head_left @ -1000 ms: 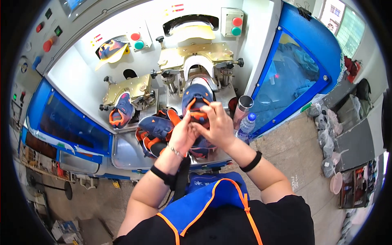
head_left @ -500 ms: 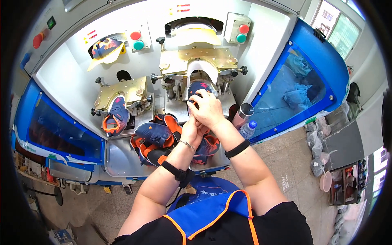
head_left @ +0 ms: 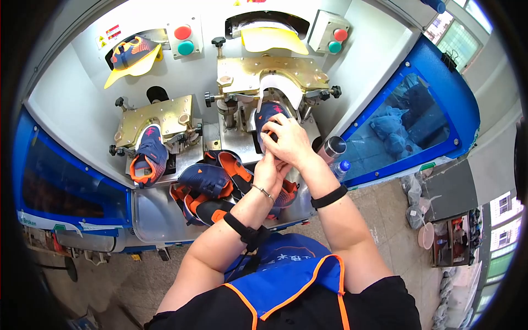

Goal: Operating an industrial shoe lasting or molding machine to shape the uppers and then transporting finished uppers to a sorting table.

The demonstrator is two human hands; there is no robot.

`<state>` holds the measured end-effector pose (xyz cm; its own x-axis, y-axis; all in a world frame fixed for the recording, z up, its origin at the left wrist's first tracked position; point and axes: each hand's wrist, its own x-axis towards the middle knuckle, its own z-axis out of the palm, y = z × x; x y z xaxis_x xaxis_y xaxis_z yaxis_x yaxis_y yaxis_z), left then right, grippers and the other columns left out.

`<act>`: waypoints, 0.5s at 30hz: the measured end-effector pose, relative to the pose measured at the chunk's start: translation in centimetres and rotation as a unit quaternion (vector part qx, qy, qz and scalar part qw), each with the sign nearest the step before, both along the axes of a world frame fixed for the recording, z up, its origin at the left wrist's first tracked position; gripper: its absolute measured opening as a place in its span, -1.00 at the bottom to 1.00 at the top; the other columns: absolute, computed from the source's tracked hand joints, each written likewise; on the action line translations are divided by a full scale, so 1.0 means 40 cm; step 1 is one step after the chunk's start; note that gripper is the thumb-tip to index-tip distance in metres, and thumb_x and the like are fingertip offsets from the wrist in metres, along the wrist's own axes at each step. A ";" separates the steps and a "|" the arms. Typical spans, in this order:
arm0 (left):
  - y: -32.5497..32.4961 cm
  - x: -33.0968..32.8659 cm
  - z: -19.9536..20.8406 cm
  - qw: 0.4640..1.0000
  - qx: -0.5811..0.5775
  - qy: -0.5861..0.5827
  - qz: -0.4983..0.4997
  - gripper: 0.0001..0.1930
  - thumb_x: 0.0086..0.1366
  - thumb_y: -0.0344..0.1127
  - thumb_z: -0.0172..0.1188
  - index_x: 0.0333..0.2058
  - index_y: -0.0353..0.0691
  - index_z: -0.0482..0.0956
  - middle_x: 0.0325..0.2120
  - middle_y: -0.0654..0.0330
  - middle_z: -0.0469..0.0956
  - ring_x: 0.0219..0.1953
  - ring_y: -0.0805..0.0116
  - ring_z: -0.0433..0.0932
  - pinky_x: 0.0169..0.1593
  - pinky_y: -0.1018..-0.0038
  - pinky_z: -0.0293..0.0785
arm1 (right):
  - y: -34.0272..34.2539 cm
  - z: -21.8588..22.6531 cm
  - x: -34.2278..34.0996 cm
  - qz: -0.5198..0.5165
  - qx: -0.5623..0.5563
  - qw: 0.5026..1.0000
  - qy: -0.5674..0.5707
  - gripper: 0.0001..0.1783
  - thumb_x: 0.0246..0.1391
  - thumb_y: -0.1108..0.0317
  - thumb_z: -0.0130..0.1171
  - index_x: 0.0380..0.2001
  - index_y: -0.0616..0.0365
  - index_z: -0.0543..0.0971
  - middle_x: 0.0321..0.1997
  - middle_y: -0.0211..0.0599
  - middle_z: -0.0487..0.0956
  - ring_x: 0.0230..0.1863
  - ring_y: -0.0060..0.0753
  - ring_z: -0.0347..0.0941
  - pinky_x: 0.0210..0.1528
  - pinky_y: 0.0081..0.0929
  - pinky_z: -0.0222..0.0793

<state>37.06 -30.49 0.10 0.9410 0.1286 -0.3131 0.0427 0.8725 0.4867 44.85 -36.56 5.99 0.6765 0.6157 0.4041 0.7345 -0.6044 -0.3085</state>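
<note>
A navy shoe (head_left: 269, 111) sits toe-first in the right-hand clamp of the machine, under a white curved pad (head_left: 281, 87). My right hand (head_left: 290, 144) lies over the upper of this shoe, its fingers curled round the opening. Just below, my left hand (head_left: 268, 175) is at the heel end, its fingers bent and partly covered by the right hand. Most of the shoe's rear is hidden by both hands. A second navy shoe with orange lining (head_left: 149, 157) sits in the left-hand clamp (head_left: 157, 118).
Several navy and orange shoes (head_left: 206, 180) are heaped on the metal tray (head_left: 154, 219) by my left forearm. A tumbler (head_left: 333, 148) and a plastic bottle (head_left: 341, 169) stand at the right. Red and green buttons (head_left: 185, 48) and a yellow-lipped opening (head_left: 274, 41) are behind the clamps.
The whole view has shifted slightly as my head moved. Both hands stay at the shoe in the right-hand clamp, with little change in grip.
</note>
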 end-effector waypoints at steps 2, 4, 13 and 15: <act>0.001 -0.004 0.001 1.000 0.003 0.007 0.000 -0.51 0.49 0.09 -0.23 -0.02 -0.25 0.38 -0.18 0.20 0.56 -0.10 0.36 0.57 0.04 0.33 0.53 | 0.000 -0.002 -0.005 0.002 0.007 1.000 -0.002 -0.77 0.00 0.13 0.21 -0.30 -0.06 0.66 -0.06 -0.37 0.54 -0.07 -0.08 0.46 0.00 -0.21 0.45; -0.001 -0.002 0.006 1.000 0.006 0.013 0.002 -0.51 0.49 0.09 -0.23 -0.02 -0.25 0.38 -0.19 0.20 0.56 -0.11 0.36 0.57 0.04 0.33 0.53 | -0.001 0.002 -0.004 0.005 0.013 1.000 -0.005 -0.77 -0.01 0.13 0.21 -0.31 -0.06 0.66 -0.07 -0.37 0.54 -0.07 -0.07 0.46 -0.01 -0.21 0.45; -0.012 -0.007 0.003 0.999 0.021 0.025 0.014 -0.51 0.50 0.09 -0.24 -0.02 -0.25 0.41 -0.22 0.18 0.59 -0.15 0.35 0.59 -0.01 0.32 0.55 | -0.007 -0.010 -0.005 0.002 0.026 1.000 -0.010 -0.78 -0.01 0.14 0.22 -0.31 -0.06 0.65 -0.07 -0.39 0.53 -0.07 -0.07 0.45 -0.02 -0.21 0.46; -0.016 -0.005 -0.008 0.998 0.036 0.043 0.020 -0.50 0.49 0.10 -0.23 -0.01 -0.24 0.41 -0.19 0.17 0.59 -0.13 0.34 0.59 -0.01 0.32 0.54 | -0.009 -0.018 -0.003 -0.003 0.023 1.000 -0.015 -0.78 -0.01 0.13 0.22 -0.30 -0.07 0.64 -0.07 -0.38 0.52 -0.06 -0.05 0.44 -0.04 -0.19 0.47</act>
<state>36.85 -31.11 -0.23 0.9050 0.1898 -0.3808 0.0533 0.8374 0.5440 44.75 -36.91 5.26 0.6670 0.5918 0.4526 0.7404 -0.5942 -0.3142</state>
